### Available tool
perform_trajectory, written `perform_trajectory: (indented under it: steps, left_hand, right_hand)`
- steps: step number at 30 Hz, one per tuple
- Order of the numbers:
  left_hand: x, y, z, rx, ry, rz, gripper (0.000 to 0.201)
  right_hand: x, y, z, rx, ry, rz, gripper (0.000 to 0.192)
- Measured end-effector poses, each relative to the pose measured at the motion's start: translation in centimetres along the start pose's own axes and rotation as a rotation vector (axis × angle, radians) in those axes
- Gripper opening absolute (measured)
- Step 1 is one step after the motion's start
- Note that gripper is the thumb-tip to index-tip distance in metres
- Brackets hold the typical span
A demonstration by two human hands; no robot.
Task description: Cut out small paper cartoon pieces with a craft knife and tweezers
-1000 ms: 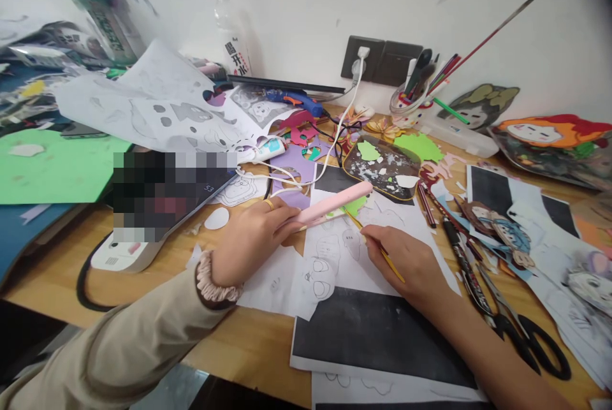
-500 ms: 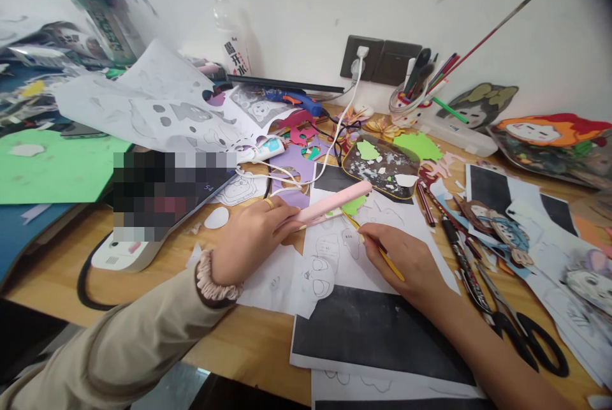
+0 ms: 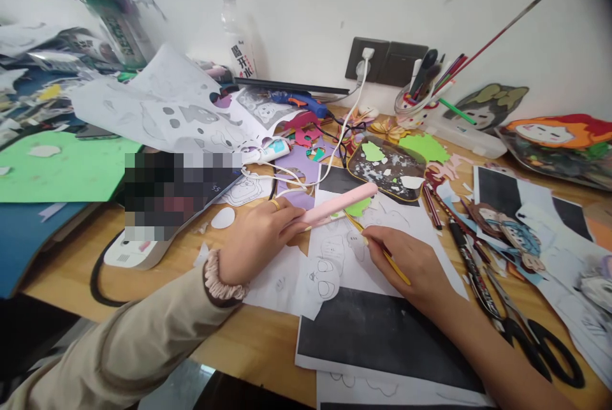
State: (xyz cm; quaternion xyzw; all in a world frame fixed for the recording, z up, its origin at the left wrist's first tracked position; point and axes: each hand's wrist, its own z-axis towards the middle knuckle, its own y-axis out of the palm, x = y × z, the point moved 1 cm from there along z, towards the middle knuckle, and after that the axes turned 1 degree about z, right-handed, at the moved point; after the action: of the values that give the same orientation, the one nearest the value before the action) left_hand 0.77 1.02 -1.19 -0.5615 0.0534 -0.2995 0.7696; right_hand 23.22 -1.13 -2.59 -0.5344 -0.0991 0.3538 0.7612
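Pens and brushes fill the clear cup (image 3: 415,101) near the wall sockets, and one long thin brush (image 3: 497,32) leans out of it to the right. A dark tray (image 3: 388,169) lies in front of the cup; inside it are small paper scraps, white and green ones. A plastic bottle (image 3: 238,40) with printed letters stands at the wall, and I cannot tell how much is in it.

The left hand (image 3: 258,236) is closed around a pink stick-shaped tool (image 3: 337,204), which points to the right over the white drawing sheet (image 3: 382,234). The right hand (image 3: 414,262) pinches a yellow pencil (image 3: 382,252) with the fingers closed on it, and its tip touches the sheet beside a small drawn figure. The sheet lies on the wooden table (image 3: 248,340), between the two hands, partly over a black sheet (image 3: 382,333). Black scissors (image 3: 540,343) lie at the right edge, well apart from the hands.

Compared with half a second before, both hands keep the same grip and nearly the same place on the sheet. Only the view has moved a little, so everything sits slightly more right and lower in the picture.
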Motion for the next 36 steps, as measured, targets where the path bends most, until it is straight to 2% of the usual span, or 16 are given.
perform_trajectory:
  steps: [5,11,17,36]
  left_hand:
    - [0.00,0.01,-0.02,-0.014,-0.007,0.007,0.025]
    - [0.04,-0.08,-0.02,-0.059,-0.027,0.018,0.025]
    - [0.09,-0.14,0.01,-0.071,-0.040,0.022,0.025]
    - [0.21,-0.29,0.00,-0.062,-0.015,0.026,0.026]
  right_hand:
    - [-0.17,-0.19,-0.01,0.007,0.013,0.024,0.017]
    - [-0.11,-0.69,-0.11,0.102,0.092,-0.021,0.016]
    - [0.26,-0.14,0.01,0.009,0.050,-0.085,0.016]
    - [0.22,0.18,-0.10,-0.048,-0.037,-0.074,0.014]
